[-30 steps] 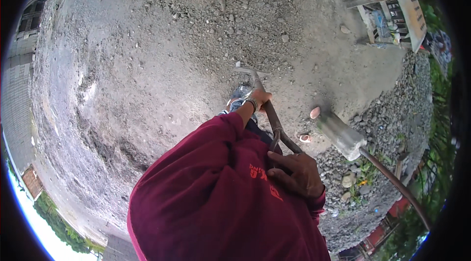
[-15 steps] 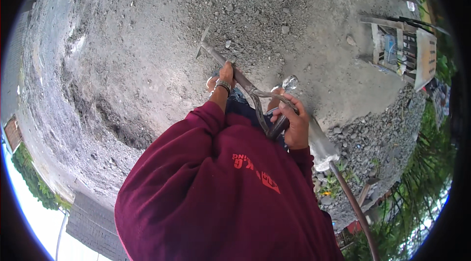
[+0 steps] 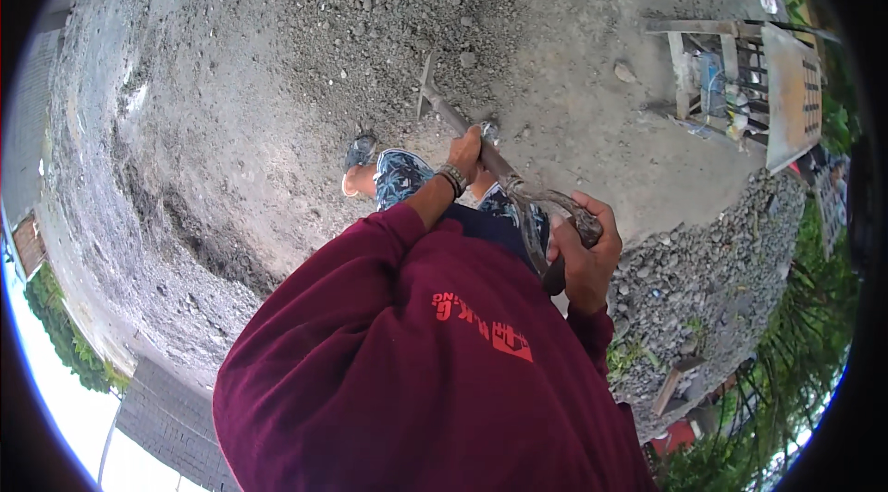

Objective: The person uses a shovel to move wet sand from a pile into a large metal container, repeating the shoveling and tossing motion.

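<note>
A shovel (image 3: 499, 166) slants across in front of my body, its grey shaft splitting into a worn, forked handle. Around the shaft, closer to the blade, is my left hand (image 3: 465, 152), its fingers closed; a band circles that wrist. My right hand (image 3: 589, 252) grips the handle's end. The blade (image 3: 426, 90) shows almost edge-on at the far end, over the gravel. Whether it touches the ground I cannot tell.
Grey gravel (image 3: 398, 6) and stones cover the ground ahead. A low wooden frame (image 3: 680, 76) with a pale panel stands at the right, near a loose stone (image 3: 625, 73). A gravel bank (image 3: 712, 284) lies to the right, a dark hollow (image 3: 208, 247) to the left.
Both hands and the shovel have moved right. My left foot now shows farther left, apart from the shovel. The brown pole with a pale end at the right is out of view.
</note>
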`<state>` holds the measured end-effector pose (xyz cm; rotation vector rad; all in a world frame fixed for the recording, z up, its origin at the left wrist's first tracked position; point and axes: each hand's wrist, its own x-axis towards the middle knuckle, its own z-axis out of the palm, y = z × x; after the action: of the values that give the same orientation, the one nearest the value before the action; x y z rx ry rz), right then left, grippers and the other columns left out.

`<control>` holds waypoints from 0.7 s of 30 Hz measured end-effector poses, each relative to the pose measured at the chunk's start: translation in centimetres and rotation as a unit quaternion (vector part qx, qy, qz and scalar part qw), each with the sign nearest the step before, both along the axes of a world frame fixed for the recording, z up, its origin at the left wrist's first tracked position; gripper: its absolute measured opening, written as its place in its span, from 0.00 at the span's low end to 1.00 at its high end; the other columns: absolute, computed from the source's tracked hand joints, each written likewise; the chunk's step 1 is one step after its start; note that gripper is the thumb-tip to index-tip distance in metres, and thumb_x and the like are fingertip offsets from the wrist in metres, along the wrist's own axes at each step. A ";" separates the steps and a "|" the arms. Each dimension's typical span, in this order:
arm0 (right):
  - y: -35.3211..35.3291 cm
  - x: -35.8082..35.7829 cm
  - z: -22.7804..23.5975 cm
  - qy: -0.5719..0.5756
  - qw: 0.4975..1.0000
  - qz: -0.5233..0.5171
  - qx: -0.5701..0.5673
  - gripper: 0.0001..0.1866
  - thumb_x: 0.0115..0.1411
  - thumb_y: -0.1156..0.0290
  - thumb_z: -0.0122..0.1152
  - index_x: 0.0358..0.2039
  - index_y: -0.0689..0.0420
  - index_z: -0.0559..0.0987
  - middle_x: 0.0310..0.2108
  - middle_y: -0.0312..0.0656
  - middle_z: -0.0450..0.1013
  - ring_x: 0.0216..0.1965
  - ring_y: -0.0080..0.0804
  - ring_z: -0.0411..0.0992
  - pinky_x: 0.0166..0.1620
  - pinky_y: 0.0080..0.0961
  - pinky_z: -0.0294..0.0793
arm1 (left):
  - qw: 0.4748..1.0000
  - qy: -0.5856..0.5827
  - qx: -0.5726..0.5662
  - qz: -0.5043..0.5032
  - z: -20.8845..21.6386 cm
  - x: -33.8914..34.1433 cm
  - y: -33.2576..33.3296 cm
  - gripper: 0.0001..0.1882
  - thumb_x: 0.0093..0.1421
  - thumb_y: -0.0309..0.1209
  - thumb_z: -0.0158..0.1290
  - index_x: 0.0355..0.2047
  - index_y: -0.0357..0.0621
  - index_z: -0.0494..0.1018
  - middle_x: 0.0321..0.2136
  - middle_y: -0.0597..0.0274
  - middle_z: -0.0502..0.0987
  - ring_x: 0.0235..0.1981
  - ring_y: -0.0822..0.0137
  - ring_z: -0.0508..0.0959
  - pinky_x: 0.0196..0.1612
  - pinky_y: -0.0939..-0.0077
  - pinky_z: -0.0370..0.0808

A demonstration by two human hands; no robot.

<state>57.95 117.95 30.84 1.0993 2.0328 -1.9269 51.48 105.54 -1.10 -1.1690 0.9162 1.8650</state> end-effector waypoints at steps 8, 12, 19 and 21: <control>10.8 -3.9 2.0 0.035 0.999 0.026 -0.006 0.21 0.56 0.79 0.64 0.49 0.64 0.70 0.24 0.34 0.71 0.21 0.15 0.68 0.25 0.15 0.68 | 0.995 0.049 0.009 0.081 3.0 -5.7 11.4 0.22 0.59 0.39 0.52 0.42 0.30 0.65 0.29 0.49 0.73 0.27 0.55 0.77 0.29 0.59 0.77; 16.2 -6.4 -1.0 0.013 0.997 -0.011 -0.077 0.23 0.56 0.78 0.64 0.52 0.64 0.70 0.23 0.33 0.71 0.21 0.16 0.67 0.25 0.16 0.68 | 0.992 0.070 -0.064 0.079 2.9 -9.6 14.1 0.18 0.60 0.39 0.51 0.34 0.31 0.68 0.25 0.51 0.73 0.24 0.56 0.77 0.24 0.60 0.76; 25.0 -15.9 -5.8 -0.006 0.988 0.009 -0.155 0.25 0.56 0.74 0.60 0.54 0.67 0.69 0.20 0.37 0.70 0.17 0.22 0.67 0.24 0.21 0.70 | 0.974 0.075 -0.172 0.123 -0.2 -19.3 18.9 0.19 0.59 0.41 0.53 0.29 0.32 0.69 0.21 0.58 0.72 0.19 0.65 0.73 0.20 0.67 0.69; 28.0 -19.7 -7.0 -0.003 0.987 0.022 -0.162 0.24 0.56 0.73 0.60 0.53 0.67 0.69 0.18 0.38 0.69 0.16 0.23 0.67 0.23 0.21 0.69 | 0.965 0.082 -0.219 0.118 -0.6 -23.1 21.5 0.20 0.58 0.42 0.54 0.29 0.33 0.69 0.21 0.58 0.72 0.19 0.65 0.72 0.20 0.67 0.69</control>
<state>38.21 146.00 23.81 0.9704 1.6439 -2.1276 28.36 127.02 -1.74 -1.4527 1.3845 2.0323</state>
